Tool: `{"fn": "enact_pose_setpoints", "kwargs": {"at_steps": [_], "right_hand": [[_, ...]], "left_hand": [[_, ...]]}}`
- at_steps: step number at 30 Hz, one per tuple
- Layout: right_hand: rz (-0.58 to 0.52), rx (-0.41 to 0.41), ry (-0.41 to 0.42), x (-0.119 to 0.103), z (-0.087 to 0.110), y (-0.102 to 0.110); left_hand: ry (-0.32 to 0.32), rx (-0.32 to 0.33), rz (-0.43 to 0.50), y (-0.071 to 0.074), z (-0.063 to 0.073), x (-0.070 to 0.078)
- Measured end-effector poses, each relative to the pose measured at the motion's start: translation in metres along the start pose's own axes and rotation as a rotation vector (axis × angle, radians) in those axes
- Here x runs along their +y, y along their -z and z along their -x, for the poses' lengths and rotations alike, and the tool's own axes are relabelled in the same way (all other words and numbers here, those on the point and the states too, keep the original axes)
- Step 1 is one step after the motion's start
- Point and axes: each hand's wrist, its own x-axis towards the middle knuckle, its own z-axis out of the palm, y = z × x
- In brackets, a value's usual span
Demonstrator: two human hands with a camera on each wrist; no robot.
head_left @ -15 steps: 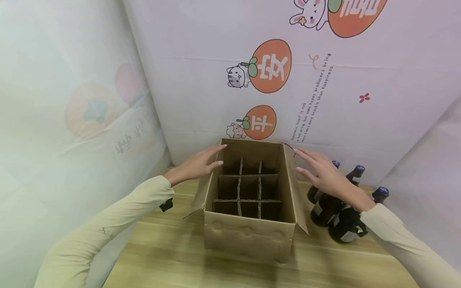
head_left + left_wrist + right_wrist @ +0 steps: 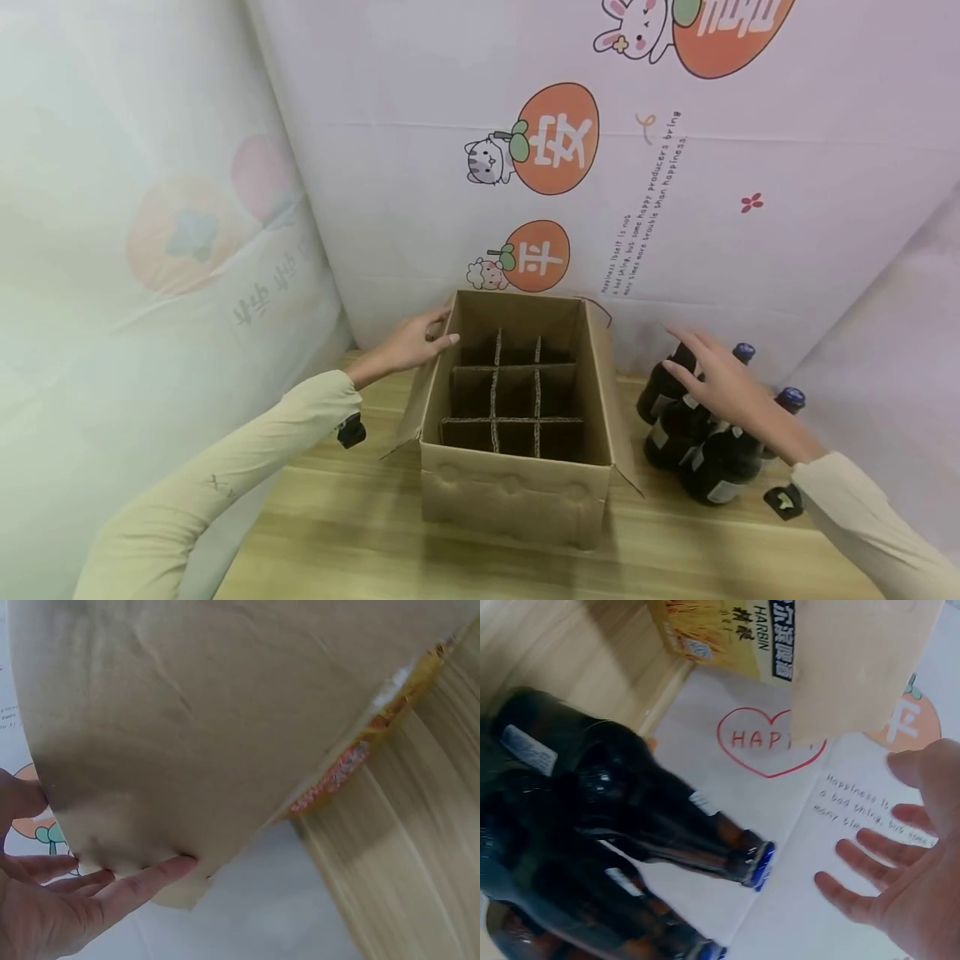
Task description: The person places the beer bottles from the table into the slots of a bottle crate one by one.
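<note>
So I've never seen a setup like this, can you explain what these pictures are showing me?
There's no robot, just a person working bare-handed. The wide picture comes from a camera worn on the head, looking forward and down; the close ones come from a camera on each wrist. On the wooden table stands an open, partitioned cardboard box, with dark blue-capped bottles to its right. The left hand touches the box's left side; I can't tell whether it grips. The right hand hovers near the bottles, holding nothing.
</note>
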Motion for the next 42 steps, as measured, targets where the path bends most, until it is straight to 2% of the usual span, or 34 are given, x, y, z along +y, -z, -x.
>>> {"fn": "enact_pose_setpoints", "kwargs": {"at_steps": [3,7,10,15,19,27,30,33,39,42], "right_hand": [[-0.008,-0.033,-0.042,0.009,0.006,0.0],[-0.089,-0.103,-0.122,0.021,0.011,0.003],[-0.114,-0.149,-0.144,0.029,0.016,0.005],[-0.022,-0.232,-0.133,0.042,0.025,0.001],[-0.006,-0.25,-0.162,0.048,0.031,-0.005],[-0.035,-0.152,-0.137,0.049,0.03,-0.008],[-0.045,-0.115,-0.164,0.043,0.029,-0.012],[-0.074,-0.049,-0.227,0.036,0.029,-0.024],[-0.236,0.153,-0.404,0.024,0.036,-0.06],[-0.3,0.205,-0.48,0.022,0.039,-0.073]], "left_hand": [[0.057,-0.012,0.127,0.0,0.0,0.002],[0.14,-0.009,0.261,0.001,0.001,0.004],[0.157,-0.009,0.309,0.001,0.001,0.005],[0.178,-0.024,0.394,0.001,-0.001,0.004],[0.193,-0.028,0.43,0.0,-0.001,0.0],[0.208,-0.014,0.483,-0.003,0.001,-0.001],[0.212,-0.014,0.506,-0.004,0.001,-0.002],[0.222,-0.016,0.531,-0.004,0.001,-0.004],[0.233,-0.019,0.562,-0.004,-0.001,-0.007],[0.227,-0.014,0.566,-0.006,-0.003,-0.007]]}}
